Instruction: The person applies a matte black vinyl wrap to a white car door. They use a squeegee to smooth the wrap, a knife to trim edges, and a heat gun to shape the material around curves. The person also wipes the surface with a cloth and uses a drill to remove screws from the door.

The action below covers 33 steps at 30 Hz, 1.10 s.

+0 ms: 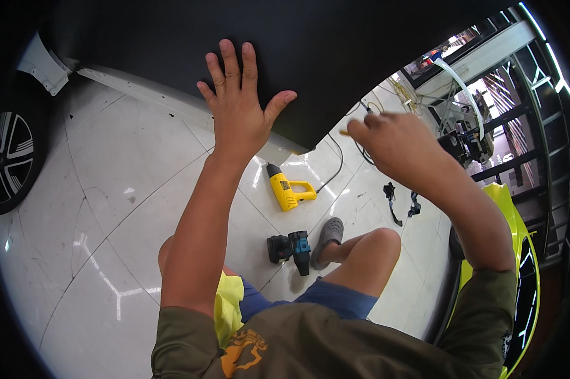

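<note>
A large matte black panel (140, 38), which looks like a car door, spans the top of the view. My left hand (237, 117) lies flat against it with the fingers spread, holding nothing. By the panel's lower right edge, my right hand (395, 145) is closed, slightly blurred. A small yellow tip (344, 132) sticks out from its fingers; what it belongs to is hidden. Below the panel, a yellow heat gun (285, 197) lies on the floor with its cord trailing away. Nearer to me is a black and blue cordless power tool (301, 249).
At the left stands a car wheel (17, 151) with dark spokes. A bright yellow-green car part (509, 215) is at the right. Small black parts (392, 205) lie on the tiled floor (121, 240). Farther right are racks and cables (405, 95). A yellow cloth (228, 303) rests by my lap.
</note>
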Motion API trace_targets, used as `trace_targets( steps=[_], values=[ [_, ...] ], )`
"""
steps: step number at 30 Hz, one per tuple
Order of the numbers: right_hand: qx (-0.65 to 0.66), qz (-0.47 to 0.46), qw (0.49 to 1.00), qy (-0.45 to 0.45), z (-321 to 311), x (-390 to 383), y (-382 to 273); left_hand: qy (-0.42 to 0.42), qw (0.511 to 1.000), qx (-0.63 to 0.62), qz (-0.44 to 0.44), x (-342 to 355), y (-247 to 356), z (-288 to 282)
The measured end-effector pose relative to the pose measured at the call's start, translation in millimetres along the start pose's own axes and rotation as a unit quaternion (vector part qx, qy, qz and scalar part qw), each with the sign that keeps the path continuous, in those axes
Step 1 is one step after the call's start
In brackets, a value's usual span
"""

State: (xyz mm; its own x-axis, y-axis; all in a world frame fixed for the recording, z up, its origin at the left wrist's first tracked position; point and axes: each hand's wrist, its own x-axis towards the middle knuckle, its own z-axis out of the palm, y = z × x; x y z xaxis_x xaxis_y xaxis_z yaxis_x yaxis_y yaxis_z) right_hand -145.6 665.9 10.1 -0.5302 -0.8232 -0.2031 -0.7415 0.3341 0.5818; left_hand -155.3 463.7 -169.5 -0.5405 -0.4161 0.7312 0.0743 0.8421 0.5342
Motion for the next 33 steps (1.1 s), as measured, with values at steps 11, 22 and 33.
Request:
trace_targets(
  steps=[11, 22, 33],
  values=[
    [0.133, 0.067, 0.982, 0.117, 3.1, 0.8, -15.5, -0.004, 1.000, -0.004, 0.003, -1.7, -3.8, -3.8],
    [0.391, 0.180, 0.875, 0.220, 68.1, -53.4, -47.9, 0.002, 1.000, -0.022, 0.015, -3.5, -5.8, -3.5],
    [0.229, 0.106, 0.960, 0.122, 35.3, -1.0, -33.9, -0.013, 0.999, -0.038, -0.011, -1.9, 3.8, -12.4]
  ],
)
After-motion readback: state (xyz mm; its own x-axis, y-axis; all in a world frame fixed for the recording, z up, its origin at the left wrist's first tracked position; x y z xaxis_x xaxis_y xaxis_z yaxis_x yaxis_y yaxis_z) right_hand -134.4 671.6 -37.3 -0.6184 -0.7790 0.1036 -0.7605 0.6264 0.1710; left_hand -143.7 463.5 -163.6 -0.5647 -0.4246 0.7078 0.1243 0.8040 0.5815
